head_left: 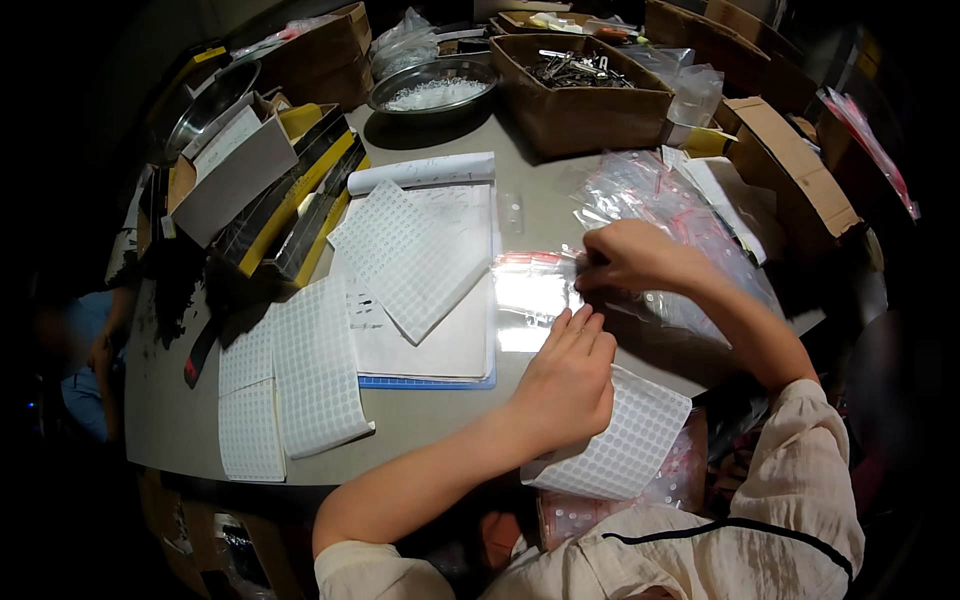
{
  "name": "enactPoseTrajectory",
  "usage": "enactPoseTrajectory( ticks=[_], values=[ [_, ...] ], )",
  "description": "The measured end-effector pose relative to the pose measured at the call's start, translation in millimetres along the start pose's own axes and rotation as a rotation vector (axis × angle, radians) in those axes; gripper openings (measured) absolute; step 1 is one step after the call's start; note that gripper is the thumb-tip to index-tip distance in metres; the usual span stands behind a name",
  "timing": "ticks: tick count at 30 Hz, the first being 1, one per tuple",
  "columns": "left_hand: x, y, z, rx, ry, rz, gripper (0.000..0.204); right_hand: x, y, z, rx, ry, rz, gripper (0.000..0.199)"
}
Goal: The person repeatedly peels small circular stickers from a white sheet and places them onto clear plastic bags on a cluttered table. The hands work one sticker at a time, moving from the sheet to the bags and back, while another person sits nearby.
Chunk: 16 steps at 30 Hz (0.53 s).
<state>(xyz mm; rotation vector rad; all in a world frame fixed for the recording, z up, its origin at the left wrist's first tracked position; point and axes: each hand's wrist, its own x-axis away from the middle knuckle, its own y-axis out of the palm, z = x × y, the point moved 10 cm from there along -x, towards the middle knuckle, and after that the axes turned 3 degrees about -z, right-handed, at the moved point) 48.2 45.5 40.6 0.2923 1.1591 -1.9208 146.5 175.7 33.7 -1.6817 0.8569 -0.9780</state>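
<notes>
A clear plastic bag [535, 300] with a red band along its top lies flat on the table, shining in the light. My left hand [565, 385] rests at its lower right edge, fingers stretched forward; the thumb side is partly hidden. Beneath that hand, a sheet of small round stickers [640, 430] hangs over the near table edge. Fingers bent together, my right hand [635, 255] is at the bag's right side; whatever it pinches is too small to make out. Beside and behind it spreads a heap of clear bags with red strips [650, 195].
Left of the bag, a sticker sheet [385, 250] lies on papers on a blue clipboard [430, 382]. More sticker sheets [320, 370] lie farther left. Behind stand a metal bowl of white pieces [432, 90], a box of metal parts [580, 110] and cardboard boxes [790, 165]. Another person's arm [112, 330] shows at far left.
</notes>
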Motion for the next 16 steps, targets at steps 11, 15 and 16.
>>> enactPoseTrajectory(
  ticks=[11, 15, 16],
  values=[
    [-9.9, -30.1, -23.9, 0.012, -0.194, 0.059, 0.011, 126.8, 6.3, -6.2, -0.597, -0.158, -0.005, 0.047],
    [-13.9, -42.9, -37.2, 0.016, -0.393, 0.017, 0.013, 155.7, 5.1, -1.0, -0.461, -0.111, 0.200, 0.045],
    [-14.0, -40.2, -40.1, 0.027, -0.401, -0.022, 0.014, 157.4, 10.0, 5.4, -0.463, -0.095, 0.227, 0.045]
  ],
)
